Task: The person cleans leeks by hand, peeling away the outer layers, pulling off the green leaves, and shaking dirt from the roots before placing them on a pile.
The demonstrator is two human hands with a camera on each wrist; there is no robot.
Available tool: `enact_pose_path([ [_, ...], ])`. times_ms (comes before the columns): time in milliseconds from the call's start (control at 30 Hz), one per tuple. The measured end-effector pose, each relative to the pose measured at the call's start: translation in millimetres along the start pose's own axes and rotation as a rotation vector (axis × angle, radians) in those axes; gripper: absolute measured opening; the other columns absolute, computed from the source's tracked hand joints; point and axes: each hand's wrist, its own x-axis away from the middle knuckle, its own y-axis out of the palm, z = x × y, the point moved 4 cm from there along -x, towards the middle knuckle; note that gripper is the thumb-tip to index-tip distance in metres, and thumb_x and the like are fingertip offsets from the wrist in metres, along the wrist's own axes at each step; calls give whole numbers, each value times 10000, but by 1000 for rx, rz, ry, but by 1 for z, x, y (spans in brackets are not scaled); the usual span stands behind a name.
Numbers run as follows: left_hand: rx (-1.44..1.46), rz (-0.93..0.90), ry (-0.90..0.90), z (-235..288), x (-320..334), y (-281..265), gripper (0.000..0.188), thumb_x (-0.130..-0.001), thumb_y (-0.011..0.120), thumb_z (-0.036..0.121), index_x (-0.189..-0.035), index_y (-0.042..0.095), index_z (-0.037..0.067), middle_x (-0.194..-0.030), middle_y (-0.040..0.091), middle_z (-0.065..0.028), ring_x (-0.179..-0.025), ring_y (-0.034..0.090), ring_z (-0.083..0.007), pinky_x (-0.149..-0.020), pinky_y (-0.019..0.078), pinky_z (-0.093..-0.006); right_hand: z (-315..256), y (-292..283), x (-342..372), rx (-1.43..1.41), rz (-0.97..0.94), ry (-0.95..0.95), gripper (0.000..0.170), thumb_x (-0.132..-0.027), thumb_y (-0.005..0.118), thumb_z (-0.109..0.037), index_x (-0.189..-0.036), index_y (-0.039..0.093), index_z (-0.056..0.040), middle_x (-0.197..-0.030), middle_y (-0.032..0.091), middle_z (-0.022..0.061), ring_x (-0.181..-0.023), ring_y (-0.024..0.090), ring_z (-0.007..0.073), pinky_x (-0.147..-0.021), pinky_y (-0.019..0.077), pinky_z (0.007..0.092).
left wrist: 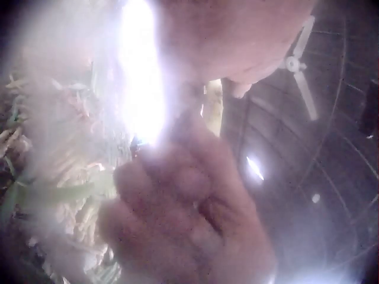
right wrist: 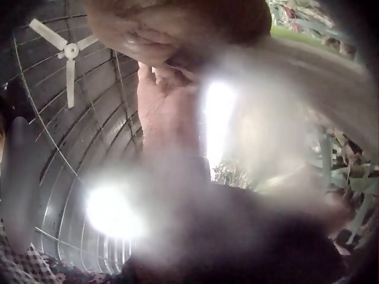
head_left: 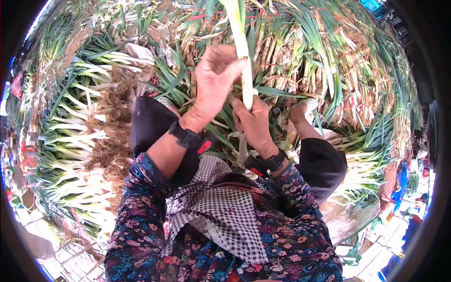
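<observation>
A thick green onion (head_left: 241, 40) with a white stalk points up and away from the person in the head view, its leafy end cut off by the top edge. Low on it, the right hand (head_left: 254, 123) grips the white base with curled fingers. Higher up, the left hand (head_left: 216, 80) pinches the stalk's side, thumb lying across it and bent fingers beside it. Both wrist views are hazy with glare: the left wrist view shows the curled right hand (left wrist: 189, 207) below a close palm, and the right wrist view shows the left hand (right wrist: 169, 112) beyond the near one.
Rooted green onions (head_left: 80, 155) lie in a long row at the left, roots inward. Bundles of untrimmed onions (head_left: 277, 56) fill the ground ahead. More white stalks (head_left: 361, 164) lie at the right. The person's bent knees (head_left: 324, 162) flank the hands.
</observation>
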Motion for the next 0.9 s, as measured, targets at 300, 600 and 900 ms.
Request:
enact_pose_path([
  [300,59,-60,-120,-19,5,6,102,-837,673,-19,-863,588,31,-860,619,4,-786,584,-65,-711,493,-238,13,-8,-16,419,240,-301,122,-889,610,-61,-948,545,23,-671,558,23,-548,503,122,-504,433,283],
  [600,-236,-603,-106,5,4,13,77,-892,603,67,-939,632,14,-847,650,-21,-743,584,-95,-699,492,-260,17,-29,-19,606,304,-429,177,-845,650,-75,-966,576,30,-791,620,117,-678,602,197,-617,479,325],
  [900,-307,116,114,-11,-25,-2,345,-764,759,-2,-1028,539,35,-921,601,-20,-805,578,-71,-698,502,-228,20,-14,-13,720,327,-492,146,-820,676,-48,-897,585,36,-722,596,235,-686,617,388,-570,486,387],
])
